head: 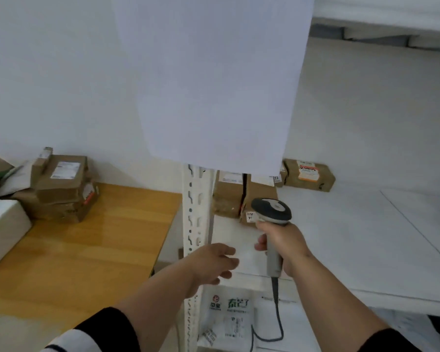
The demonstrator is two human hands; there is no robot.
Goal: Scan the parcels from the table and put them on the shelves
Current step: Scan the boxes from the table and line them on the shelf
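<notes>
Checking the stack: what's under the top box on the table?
The top box sits on a larger brown box, which rests on the table. That box's top face is mostly covered.

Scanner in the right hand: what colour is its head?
Dark grey with a light grey centre, on the scanner; head view, the only one.

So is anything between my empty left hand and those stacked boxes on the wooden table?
Nothing visible. The left hand is by the white shelf post, and bare wooden table lies between it and the stacked boxes.
</notes>
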